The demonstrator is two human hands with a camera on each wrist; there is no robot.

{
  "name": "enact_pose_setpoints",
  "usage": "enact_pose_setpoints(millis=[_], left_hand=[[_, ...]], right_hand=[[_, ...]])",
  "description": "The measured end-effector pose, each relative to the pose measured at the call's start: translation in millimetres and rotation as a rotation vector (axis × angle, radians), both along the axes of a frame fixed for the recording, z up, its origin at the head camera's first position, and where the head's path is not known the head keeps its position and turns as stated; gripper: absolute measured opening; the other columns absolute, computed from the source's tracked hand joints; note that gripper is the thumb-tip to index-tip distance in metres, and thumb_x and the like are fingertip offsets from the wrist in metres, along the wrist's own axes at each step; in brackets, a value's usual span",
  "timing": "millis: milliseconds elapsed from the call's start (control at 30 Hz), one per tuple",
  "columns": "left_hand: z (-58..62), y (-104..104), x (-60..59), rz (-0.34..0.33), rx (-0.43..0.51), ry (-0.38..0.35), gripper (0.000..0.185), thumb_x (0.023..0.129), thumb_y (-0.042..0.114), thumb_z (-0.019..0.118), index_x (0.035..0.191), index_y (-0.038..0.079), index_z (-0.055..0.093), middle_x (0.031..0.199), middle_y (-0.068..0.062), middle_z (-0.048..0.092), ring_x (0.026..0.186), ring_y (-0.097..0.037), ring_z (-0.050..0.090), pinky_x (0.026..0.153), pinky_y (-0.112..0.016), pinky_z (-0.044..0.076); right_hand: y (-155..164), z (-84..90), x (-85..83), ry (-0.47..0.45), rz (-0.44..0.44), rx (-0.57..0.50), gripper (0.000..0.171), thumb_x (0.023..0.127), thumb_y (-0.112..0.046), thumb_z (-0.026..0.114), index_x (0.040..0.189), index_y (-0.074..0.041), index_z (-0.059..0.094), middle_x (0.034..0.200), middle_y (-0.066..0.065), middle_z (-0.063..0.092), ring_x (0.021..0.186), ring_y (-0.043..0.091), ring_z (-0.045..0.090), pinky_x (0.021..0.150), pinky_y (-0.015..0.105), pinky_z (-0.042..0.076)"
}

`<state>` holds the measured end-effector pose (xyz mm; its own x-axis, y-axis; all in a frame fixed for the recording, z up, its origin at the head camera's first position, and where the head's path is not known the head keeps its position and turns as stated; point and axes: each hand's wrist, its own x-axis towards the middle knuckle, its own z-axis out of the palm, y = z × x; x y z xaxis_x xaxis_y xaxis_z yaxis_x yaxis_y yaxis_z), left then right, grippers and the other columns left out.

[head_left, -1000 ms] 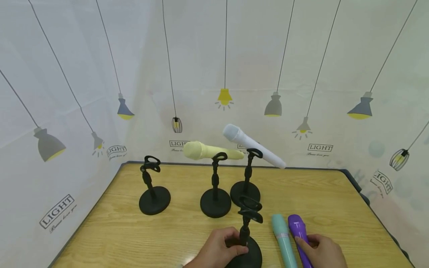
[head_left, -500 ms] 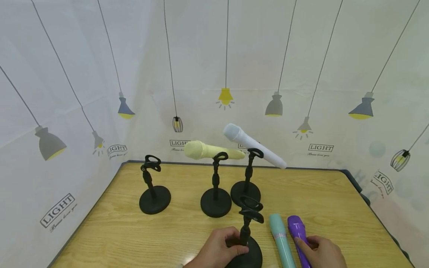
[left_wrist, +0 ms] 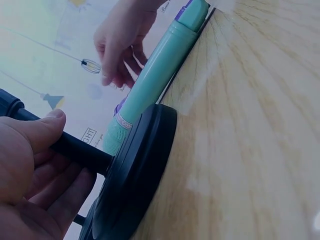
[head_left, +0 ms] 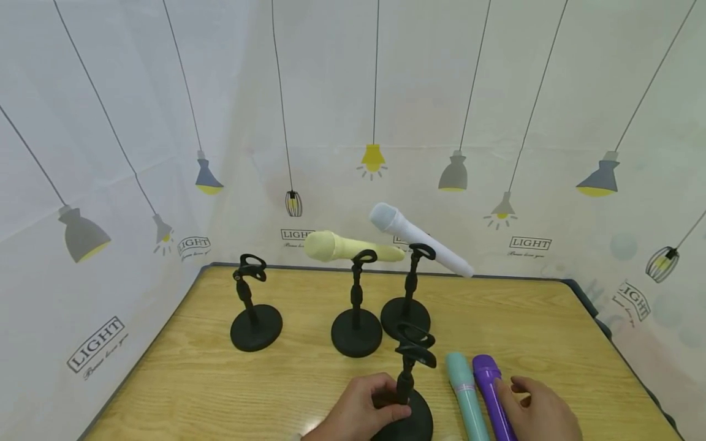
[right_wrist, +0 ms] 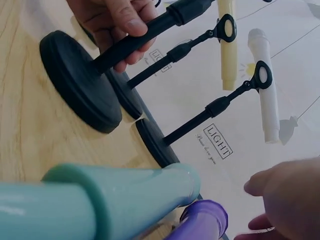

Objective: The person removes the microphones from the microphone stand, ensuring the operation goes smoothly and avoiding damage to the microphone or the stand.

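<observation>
L hand (head_left: 358, 409) round blk stand (head_left: 406, 383), R hand (head_left: 545, 411) loose just beside purple mic (head_left: 489, 389)

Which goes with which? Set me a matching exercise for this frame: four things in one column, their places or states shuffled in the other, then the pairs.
1. White microphone
2. Yellow microphone
3. Purple microphone
4. Nearest black stand

A. Lying beside the turquoise microphone
B. Held by the left grip
C. Raised, slanting, head end up
D. Raised, nearly level in the head view

Pairs: 1-C, 2-D, 3-A, 4-B
</observation>
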<state>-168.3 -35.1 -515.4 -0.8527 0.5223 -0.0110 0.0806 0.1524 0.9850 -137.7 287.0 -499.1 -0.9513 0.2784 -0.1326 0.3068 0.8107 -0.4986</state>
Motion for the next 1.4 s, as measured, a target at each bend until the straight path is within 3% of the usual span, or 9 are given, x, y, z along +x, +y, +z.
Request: enact_pose_setpoints(millis=[100,233,333,433,600,767,1000,1100,1400], left_hand=[[0.3,-0.7,0.1,-0.01,-0.001,-0.003,0.015,0.096,0.011,0.083,0.11,0.01,0.078,0.112,-0.005,0.082,0.099,-0.003,0.075,0.087,-0.018,0.058],[0.3,-1.8,-0.2,-0.022,-0.007,0.005,0.017,0.097,0.011,0.082,0.113,0.01,0.078,0.113,-0.005,0.082,0.1,-0.003,0.074,0.088,-0.018,0.058],[-0.5,-2.8,-0.5,-0.027,-0.007,0.012,0.019,0.097,0.011,0.082,0.115,0.011,0.078,0.115,-0.005,0.081,0.102,-0.003,0.074,0.089,-0.018,0.058],[-2.1,-3.6,-0.7,-0.026,0.002,0.02,0.019,0.097,0.011,0.081,0.116,0.012,0.078,0.116,-0.006,0.081,0.103,-0.003,0.074,0.09,-0.019,0.057],[-4.2,-4.6,0.4,-0.015,0.007,0.032,0.02,0.098,0.012,0.081,0.117,0.014,0.078,0.116,-0.007,0.081,0.104,-0.003,0.074,0.091,-0.02,0.058],[-4.6,-5.0,0.4,-0.017,0.021,0.021,0.021,0.098,0.011,0.08,0.119,0.013,0.078,0.117,-0.007,0.081,0.103,-0.004,0.074,0.091,-0.021,0.058],[-5.9,-5.4,0.2,-0.033,0.051,0.014,0.021,0.1,0.015,0.079,0.121,0.014,0.078,0.119,-0.009,0.08,0.104,-0.005,0.075,0.091,-0.021,0.058],[-6.7,-5.2,0.4,-0.033,0.06,0.02,0.019,0.1,0.016,0.079,0.12,0.015,0.078,0.117,-0.005,0.08,0.104,-0.005,0.075,0.091,-0.021,0.059],[-6.5,-2.0,0.8,0.004,0.051,0.037,0.014,0.099,0.016,0.08,0.113,0.015,0.078,0.111,-0.001,0.081,0.103,-0.004,0.076,0.089,-0.021,0.059]], right_hand=[[-9.3,3.9,4.4,0.171,0.011,-0.007,0.051,0.106,-0.043,0.066,0.125,0.004,0.074,0.113,0.018,0.079,0.092,0.026,0.074,0.072,0.035,0.058],[-28.5,4.7,11.6,0.531,0.075,-0.035,0.017,0.098,-0.018,0.08,0.111,-0.007,0.081,0.103,0.005,0.081,0.09,0.016,0.072,0.074,0.023,0.056],[-42.2,8.3,13.7,0.661,0.136,-0.073,0.016,0.093,-0.008,0.084,0.108,-0.011,0.081,0.102,-0.002,0.08,0.089,0.004,0.069,0.076,0.019,0.056],[-53.9,15.2,14.4,0.624,0.185,-0.146,0.016,0.096,-0.009,0.082,0.111,-0.014,0.08,0.105,-0.005,0.08,0.092,-0.004,0.066,0.079,0.023,0.06],[-72.4,23.8,13.1,0.542,0.244,-0.313,0.016,0.099,-0.01,0.079,0.113,-0.017,0.08,0.109,-0.007,0.08,0.095,-0.004,0.069,0.083,0.028,0.063],[-91.8,25.6,10.4,0.552,0.292,-0.46,0.019,0.098,-0.009,0.08,0.114,-0.019,0.08,0.106,-0.01,0.079,0.099,0.001,0.072,0.087,0.028,0.063],[-120.4,24.6,13.0,0.549,0.325,-0.686,0.026,0.096,-0.005,0.081,0.12,-0.012,0.077,0.112,-0.003,0.08,0.105,0.005,0.075,0.094,0.023,0.06],[-129.6,22.6,13.2,0.602,0.341,-0.721,0.033,0.093,0.0,0.082,0.124,-0.008,0.076,0.113,-0.003,0.079,0.104,0.003,0.074,0.092,0.022,0.061],[-154.6,19.8,17.0,0.64,0.217,-0.724,0.03,0.085,0.005,0.086,0.111,-0.01,0.081,0.103,0.009,0.081,0.098,0.0,0.074,0.089,0.025,0.063]])
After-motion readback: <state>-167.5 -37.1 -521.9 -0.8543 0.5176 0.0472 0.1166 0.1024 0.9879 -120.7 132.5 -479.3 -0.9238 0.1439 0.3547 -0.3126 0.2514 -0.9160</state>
